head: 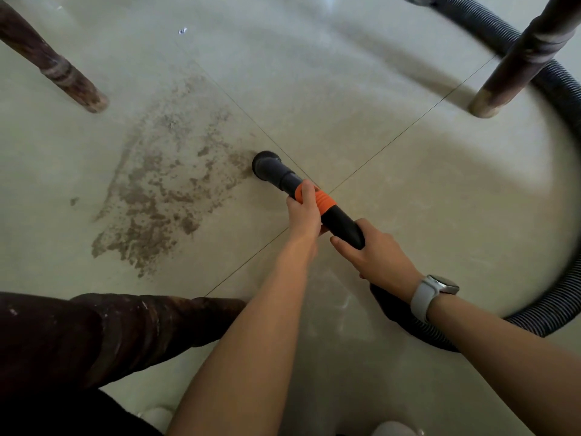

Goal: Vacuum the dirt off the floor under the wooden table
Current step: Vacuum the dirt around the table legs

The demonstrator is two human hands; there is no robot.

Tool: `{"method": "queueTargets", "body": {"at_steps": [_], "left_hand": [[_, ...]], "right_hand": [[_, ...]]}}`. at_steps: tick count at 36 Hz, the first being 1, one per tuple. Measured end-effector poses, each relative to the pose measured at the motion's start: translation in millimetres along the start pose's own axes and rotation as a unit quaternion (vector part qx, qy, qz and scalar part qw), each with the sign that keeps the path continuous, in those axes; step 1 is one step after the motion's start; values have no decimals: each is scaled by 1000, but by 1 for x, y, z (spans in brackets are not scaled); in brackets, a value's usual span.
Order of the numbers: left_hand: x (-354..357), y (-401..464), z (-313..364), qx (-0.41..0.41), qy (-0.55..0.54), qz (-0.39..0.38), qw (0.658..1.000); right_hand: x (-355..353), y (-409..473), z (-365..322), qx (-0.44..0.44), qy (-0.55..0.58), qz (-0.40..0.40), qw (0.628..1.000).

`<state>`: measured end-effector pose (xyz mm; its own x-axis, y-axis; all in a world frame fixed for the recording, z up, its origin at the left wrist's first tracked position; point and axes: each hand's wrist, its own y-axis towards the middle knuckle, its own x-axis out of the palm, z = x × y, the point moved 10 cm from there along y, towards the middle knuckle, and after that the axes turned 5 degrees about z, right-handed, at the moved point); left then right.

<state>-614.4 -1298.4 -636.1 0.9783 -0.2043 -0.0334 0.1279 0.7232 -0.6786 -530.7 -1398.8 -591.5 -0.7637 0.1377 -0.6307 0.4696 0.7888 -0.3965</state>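
**mopguy:** One patch of brown gritty dirt (163, 180) on the pale tiled floor (393, 171), and it lies around 10 o'clock from the hands. The black plastic vacuum nozzle with the orange ribbed collar (267, 165) has its round mouth right at the patch's right edge, touching or nearly so, hard to call. Its long axis runs from 4 o'clock up to 10 o'clock, so it already points straight into the mess.

**tile_tess:** Which hand's closer to the dirt?

**mopguy:** The left hand (303, 215); its fingers are wrapped round the orange collar. The right hand (374, 253) sits further back along the tube, fingers curled over the black part where the black ribbed hose (553, 297) joins on. My guess is the next push goes toward 10 o'clock, led by the left.

**tile_tess:** Counts?

**mopguy:** Three dark wooden table legs (72, 83) in view: 10 o'clock, 2 o'clock and 8 o'clock. One nozzle, one hose looping round the right-hand leg, two hands, one grey wristwatch (432, 291) on the right wrist. Most of the dirt looks uncollected.
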Motion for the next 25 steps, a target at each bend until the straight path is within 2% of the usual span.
{"method": "queueTargets", "body": {"at_steps": [6, 14, 20, 25], "left_hand": [[-19, -7, -11, 7, -19, 25, 999], [-46, -17, -17, -4, -64, 112, 992], [-72, -21, -26, -2, -54, 170, 984], [-85, -20, -29, -1, -46, 186, 982]], "right_hand": [[11, -8, -3, -17, -12, -23, 1000], [25, -10, -10, -35, 8, -67, 997], [40, -13, -21, -48, 36, -112, 992], [52, -14, -25, -61, 52, -131, 988]]}}
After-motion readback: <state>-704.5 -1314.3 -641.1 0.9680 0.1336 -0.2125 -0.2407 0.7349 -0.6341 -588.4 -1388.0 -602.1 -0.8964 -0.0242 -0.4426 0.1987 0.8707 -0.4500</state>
